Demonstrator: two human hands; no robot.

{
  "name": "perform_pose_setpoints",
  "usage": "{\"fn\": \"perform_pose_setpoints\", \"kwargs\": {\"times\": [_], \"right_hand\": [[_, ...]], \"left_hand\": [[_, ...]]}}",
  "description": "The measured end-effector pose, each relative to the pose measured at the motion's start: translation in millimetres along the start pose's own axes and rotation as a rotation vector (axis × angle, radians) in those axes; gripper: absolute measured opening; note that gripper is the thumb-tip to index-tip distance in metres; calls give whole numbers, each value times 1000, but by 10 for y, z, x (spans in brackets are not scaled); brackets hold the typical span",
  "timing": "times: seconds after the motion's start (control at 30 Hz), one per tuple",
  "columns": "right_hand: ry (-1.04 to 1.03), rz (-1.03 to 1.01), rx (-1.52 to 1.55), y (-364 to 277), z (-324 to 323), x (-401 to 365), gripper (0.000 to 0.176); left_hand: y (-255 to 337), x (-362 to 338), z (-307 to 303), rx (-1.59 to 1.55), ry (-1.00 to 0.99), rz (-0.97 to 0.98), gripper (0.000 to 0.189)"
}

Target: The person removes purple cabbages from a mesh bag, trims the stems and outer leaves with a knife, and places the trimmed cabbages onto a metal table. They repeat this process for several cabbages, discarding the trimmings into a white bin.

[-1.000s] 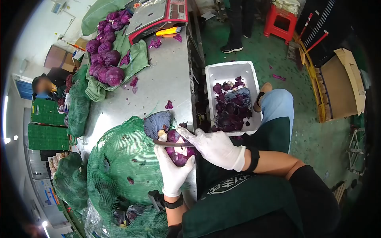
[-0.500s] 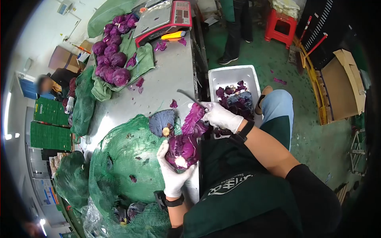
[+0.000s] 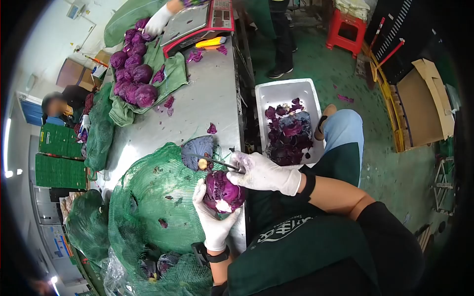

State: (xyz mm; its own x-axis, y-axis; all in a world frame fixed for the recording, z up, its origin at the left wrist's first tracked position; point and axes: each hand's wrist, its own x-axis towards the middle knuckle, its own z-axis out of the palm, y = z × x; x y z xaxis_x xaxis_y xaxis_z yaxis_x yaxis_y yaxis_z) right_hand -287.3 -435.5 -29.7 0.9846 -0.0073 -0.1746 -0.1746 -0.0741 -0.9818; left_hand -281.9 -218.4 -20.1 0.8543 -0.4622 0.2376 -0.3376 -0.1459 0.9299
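Note:
My left hand [image 3: 212, 222], in a white glove, cups a red cabbage [image 3: 224, 190] from below and the side, its pale cut stem facing me. In my gloved right hand [image 3: 264, 172] is a knife [image 3: 217, 161], its thin dark blade pointing left across the top of the cabbage. The fingers of that hand are right at the cabbage's upper edge. Just beyond lies a loose bluish-purple outer leaf [image 3: 197, 150] with a pale stem piece, on the green mesh sack [image 3: 153, 197].
Right of the metal table [image 3: 197, 108] stands a white bin [image 3: 316, 101] with purple leaves. Farther off are piled red cabbages [image 3: 133, 74], a red scale [image 3: 217, 19] and a yellow-handled tool [image 3: 211, 42]. A co-worker's gloved hand [image 3: 159, 20] touches the pile. A red stool [image 3: 345, 32] stands behind.
The loose purple leaf has left my right hand; a bright leaf now lies in the bin. My right hand has brought the knife down to the cabbage. A co-worker's hand has appeared at the pile.

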Motion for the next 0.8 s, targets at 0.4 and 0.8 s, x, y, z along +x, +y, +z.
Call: {"fn": "perform_pose_setpoints", "kwargs": {"times": [0.4, 0.8], "right_hand": [[-135, 158, 564, 302, -448, -100, 12], [77, -262, -18, 112, -213, -7, 39]], "left_hand": [[15, -26, -99, -213, 65, -112, 112], [191, -11, -192, -232, -10, -151, 106]]}}
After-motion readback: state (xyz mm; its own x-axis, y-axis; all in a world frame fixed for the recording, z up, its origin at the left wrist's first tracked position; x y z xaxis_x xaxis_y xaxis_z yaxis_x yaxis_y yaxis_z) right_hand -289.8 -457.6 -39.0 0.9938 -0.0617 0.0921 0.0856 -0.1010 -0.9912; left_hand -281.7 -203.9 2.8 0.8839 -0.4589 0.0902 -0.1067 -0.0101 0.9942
